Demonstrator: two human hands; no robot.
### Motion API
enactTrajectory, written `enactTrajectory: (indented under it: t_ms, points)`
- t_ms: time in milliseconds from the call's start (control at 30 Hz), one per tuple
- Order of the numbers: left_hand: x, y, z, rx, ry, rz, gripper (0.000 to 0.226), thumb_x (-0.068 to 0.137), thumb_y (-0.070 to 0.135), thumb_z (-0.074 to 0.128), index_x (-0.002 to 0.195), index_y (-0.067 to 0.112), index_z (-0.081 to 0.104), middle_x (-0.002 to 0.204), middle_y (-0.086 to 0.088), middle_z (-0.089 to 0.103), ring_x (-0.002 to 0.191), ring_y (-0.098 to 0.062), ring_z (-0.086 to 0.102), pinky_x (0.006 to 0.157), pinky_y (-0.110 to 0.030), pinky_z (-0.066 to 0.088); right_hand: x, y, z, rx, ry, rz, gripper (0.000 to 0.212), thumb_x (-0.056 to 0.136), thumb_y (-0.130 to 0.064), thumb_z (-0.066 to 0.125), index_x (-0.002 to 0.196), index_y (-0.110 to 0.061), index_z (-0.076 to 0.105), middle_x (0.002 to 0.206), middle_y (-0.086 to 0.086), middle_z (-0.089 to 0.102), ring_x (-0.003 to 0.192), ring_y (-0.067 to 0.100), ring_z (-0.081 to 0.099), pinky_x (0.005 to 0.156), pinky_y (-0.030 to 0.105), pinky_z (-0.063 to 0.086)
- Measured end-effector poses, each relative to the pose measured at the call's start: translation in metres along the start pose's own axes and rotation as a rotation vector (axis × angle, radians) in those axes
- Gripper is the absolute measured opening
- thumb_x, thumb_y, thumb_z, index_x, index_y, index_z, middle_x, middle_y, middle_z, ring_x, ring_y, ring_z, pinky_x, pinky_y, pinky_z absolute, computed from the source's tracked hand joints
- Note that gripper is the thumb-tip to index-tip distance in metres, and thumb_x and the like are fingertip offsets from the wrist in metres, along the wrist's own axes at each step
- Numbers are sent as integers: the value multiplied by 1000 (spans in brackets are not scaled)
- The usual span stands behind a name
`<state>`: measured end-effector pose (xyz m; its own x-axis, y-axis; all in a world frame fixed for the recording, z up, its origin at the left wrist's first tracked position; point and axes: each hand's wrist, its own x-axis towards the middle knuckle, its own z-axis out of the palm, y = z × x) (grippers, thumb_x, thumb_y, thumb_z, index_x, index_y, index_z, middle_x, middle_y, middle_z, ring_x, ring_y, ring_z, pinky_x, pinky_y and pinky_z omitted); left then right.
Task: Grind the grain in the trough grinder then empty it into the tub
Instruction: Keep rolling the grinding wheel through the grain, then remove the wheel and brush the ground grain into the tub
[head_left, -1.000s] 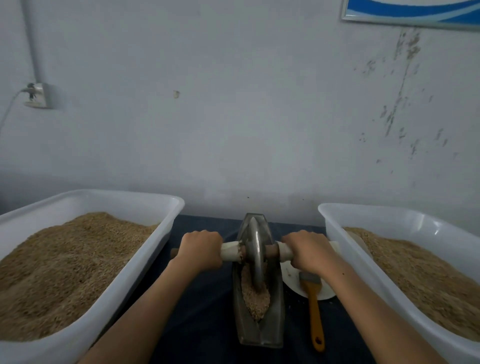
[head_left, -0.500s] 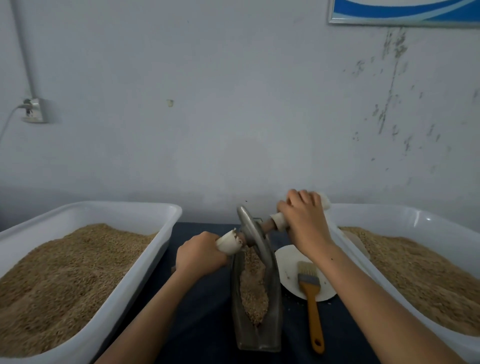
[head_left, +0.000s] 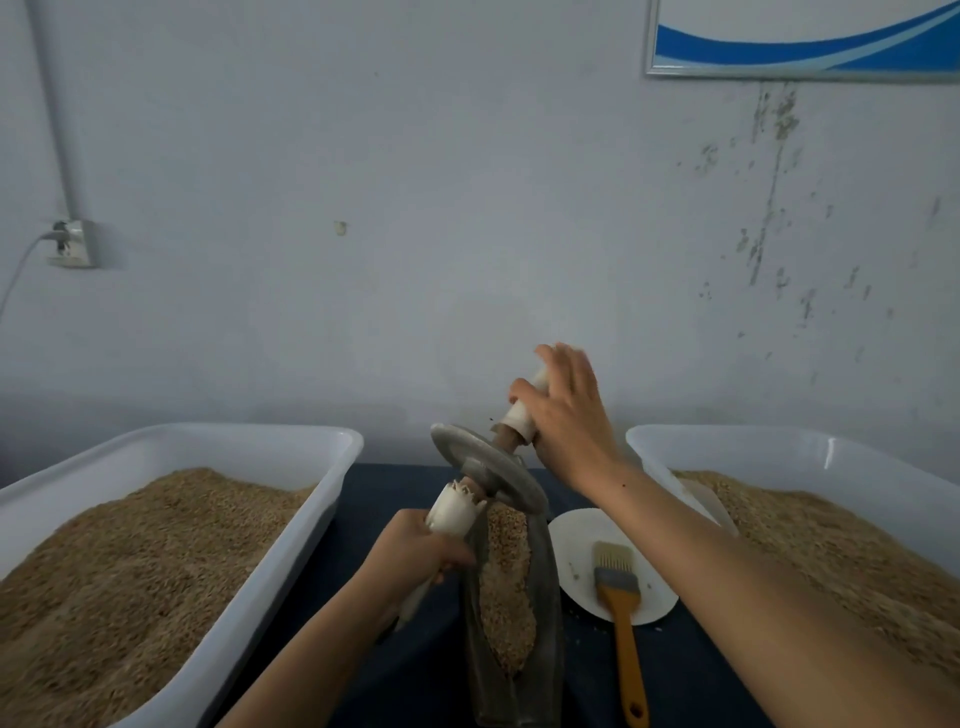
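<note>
The metal trough grinder (head_left: 514, 691) stands on the dark table between two tubs, with crushed grain (head_left: 506, 587) lying in its channel. Its metal wheel (head_left: 488, 467) is lifted out of the trough and tilted, the axle running from lower left to upper right. My left hand (head_left: 410, 551) grips the lower white handle beside the trough. My right hand (head_left: 566, 421) holds the upper white handle above the trough's far end, thumb round it and fingers partly lifted and blurred.
A white tub (head_left: 291, 551) heaped with grain is on the left and another white tub (head_left: 727, 441) of grain on the right. A white plate (head_left: 576, 540) with an orange-handled brush (head_left: 623, 623) lies right of the trough. A wall stands close behind.
The wheel was level in the trough with both hands on its handles. My right hand has raised its end, and the wheel has tipped up out of the grain.
</note>
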<state>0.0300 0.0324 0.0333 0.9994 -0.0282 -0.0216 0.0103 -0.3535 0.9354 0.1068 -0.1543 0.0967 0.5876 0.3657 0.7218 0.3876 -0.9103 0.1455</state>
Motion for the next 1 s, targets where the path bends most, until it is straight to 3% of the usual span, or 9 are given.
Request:
enactTrajectory:
  t_ms: [100,200,233,333,400,467,567,833,1000]
  points:
    - [-5,-2,-9,25,50,20,19,72,7,74,83,12,60,66,-3,60,56,-11,54,51,-20,46,8,-14,4,519,58,265,46,80,8,57,118,-18,58,156,13,2,144,32,2,116,38,19]
    - [-10,-7,-17,32,90,18,21,74,13,74,88,17,58,71,-2,62,57,-9,55,51,-17,46,20,-31,6,1000,107,369,59,82,18,41,122,-22,55,151,10,6,128,25,34,98,13,39]
    - [-12,-9,-19,21,102,11,22,75,14,75,89,17,58,72,-3,62,58,-9,56,51,-17,47,24,-38,8,1106,106,379,59,85,18,36,122,-24,54,147,10,14,123,26,40,98,16,43]
    - [-13,-15,-25,-26,143,-29,22,76,15,74,91,13,57,77,-7,63,61,-12,57,53,-20,48,39,-53,18,1482,79,530,54,95,9,28,119,-31,54,133,9,37,116,40,50,91,50,53]
    - [-14,-20,-26,-64,153,-71,26,78,15,73,97,10,57,80,-8,63,63,-12,58,52,-19,47,46,-60,30,1659,-25,612,38,103,-8,31,120,-35,52,131,11,42,116,43,53,84,51,55]
    - [-14,-26,-25,-114,170,-110,27,79,15,73,100,8,57,77,-7,62,60,-11,56,50,-18,46,53,-65,49,1708,-134,637,29,102,-17,42,123,-37,49,132,14,43,117,41,53,81,46,56]
    - [-12,-34,-24,-162,206,-152,27,79,18,73,97,6,58,70,-6,61,54,-10,55,47,-17,46,61,-75,79,1664,-228,679,51,92,-3,57,126,-39,46,128,17,44,112,37,55,72,38,57]
    - [-4,-50,-27,-203,175,-225,23,79,14,74,90,1,59,67,-8,61,49,-11,55,51,-23,46,63,-92,129,1553,-381,786,61,85,3,65,134,-28,45,134,15,44,104,27,54,56,24,50]
    - [2,-58,-24,-188,191,-237,21,78,17,74,80,1,61,61,-6,60,46,-10,55,51,-22,45,60,-95,139,1478,-471,783,65,87,-1,65,142,-25,42,131,9,41,109,24,47,71,30,48]
